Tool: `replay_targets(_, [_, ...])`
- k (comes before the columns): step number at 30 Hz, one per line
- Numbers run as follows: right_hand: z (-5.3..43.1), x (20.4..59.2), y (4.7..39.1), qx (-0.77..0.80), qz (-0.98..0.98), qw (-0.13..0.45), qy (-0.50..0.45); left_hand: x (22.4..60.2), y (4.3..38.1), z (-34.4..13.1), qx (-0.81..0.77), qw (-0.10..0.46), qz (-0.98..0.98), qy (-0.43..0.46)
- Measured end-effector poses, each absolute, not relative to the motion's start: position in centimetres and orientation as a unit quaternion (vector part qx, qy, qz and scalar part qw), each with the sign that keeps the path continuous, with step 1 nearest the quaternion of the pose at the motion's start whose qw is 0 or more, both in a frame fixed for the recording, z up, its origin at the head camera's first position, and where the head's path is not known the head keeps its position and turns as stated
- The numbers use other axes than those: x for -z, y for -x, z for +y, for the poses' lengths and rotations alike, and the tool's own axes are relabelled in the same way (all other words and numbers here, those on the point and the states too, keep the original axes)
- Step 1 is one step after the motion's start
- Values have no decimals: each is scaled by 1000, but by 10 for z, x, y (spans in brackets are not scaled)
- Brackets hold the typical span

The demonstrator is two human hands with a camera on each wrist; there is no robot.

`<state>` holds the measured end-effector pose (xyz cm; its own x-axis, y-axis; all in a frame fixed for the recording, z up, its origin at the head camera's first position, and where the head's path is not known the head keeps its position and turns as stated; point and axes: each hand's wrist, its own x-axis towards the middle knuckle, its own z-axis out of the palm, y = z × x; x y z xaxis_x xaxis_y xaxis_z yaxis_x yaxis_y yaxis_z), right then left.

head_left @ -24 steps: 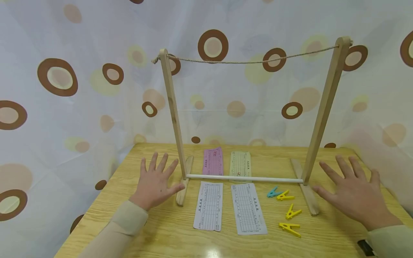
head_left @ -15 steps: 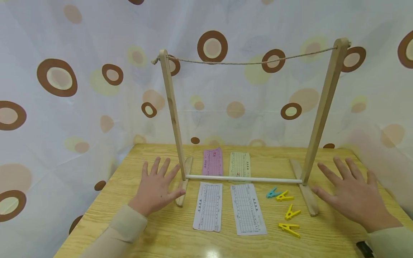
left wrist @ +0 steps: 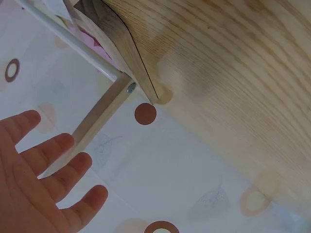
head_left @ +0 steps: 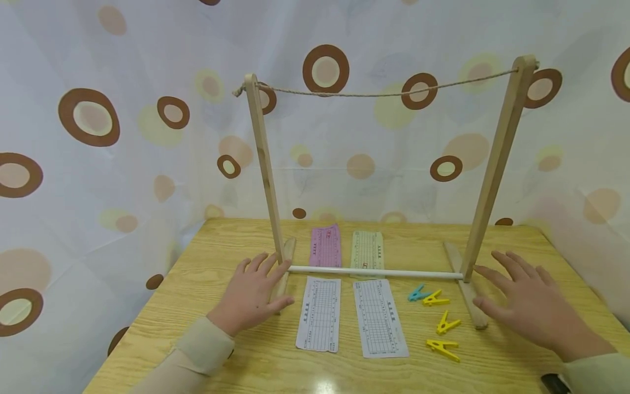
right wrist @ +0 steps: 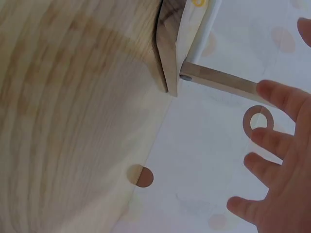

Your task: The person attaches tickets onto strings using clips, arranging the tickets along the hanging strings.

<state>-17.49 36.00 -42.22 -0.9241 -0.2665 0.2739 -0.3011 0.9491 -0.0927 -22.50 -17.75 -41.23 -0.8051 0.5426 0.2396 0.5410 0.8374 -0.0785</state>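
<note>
In the head view a wooden stand with a left post [head_left: 263, 164], a right post [head_left: 498, 158], a white crossbar [head_left: 374, 272] and a slack string [head_left: 364, 96] stands on the table. My left hand [head_left: 253, 301] is at the left post's foot, fingers spread and nothing in them; contact with the wood cannot be told. Beside the right post's foot is my right hand [head_left: 536, 309], also holding nothing. Between the hands lie a pink slip [head_left: 326, 246], a pale green slip [head_left: 367, 249] and two whitish slips, left [head_left: 319, 314] and right [head_left: 380, 318].
A blue clothespin [head_left: 418, 294] and three yellow clothespins, one at the front [head_left: 444, 348], lie inside the stand's right foot [head_left: 474, 306]. A patterned curtain [head_left: 364, 142] hangs behind the wooden table [head_left: 275, 366]. A dark object [head_left: 553, 383] shows by the right cuff.
Both hands have lowered slightly. The left one has shifted right toward the stand's left foot, and the right hand's fingers have tipped toward the right post. Slips, clothespins and stand are unchanged.
</note>
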Motion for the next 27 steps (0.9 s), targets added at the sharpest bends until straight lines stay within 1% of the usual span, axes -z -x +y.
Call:
replay_targets(4, [355,424,174,-104,-969,126,-184,416,228,-173,26,110,-948,298])
replay_targets(7, [351,426,174,-126,-963,117,-206,418,231,-169,54,82,-948,303])
replay_targets(14, [343,433,174,-135,-957,102,-234,422,240,-155,119,-19,-948,295])
replay_targets(16, [342,434,174,-139,-960,79,-230,425,245,-150,136,-49,-947,288])
replay_targets(18, [341,435,174,-155,-962,36,-220,426,249,-146,151,-75,-946,278])
replay_targets(23, [337,438,174,-190,-960,-47,-202,427,259,-138,167,-119,-947,247])
replay_targets(27, [336,440,174,-207,-954,-77,-204,428,265,-132,165,-145,-947,233])
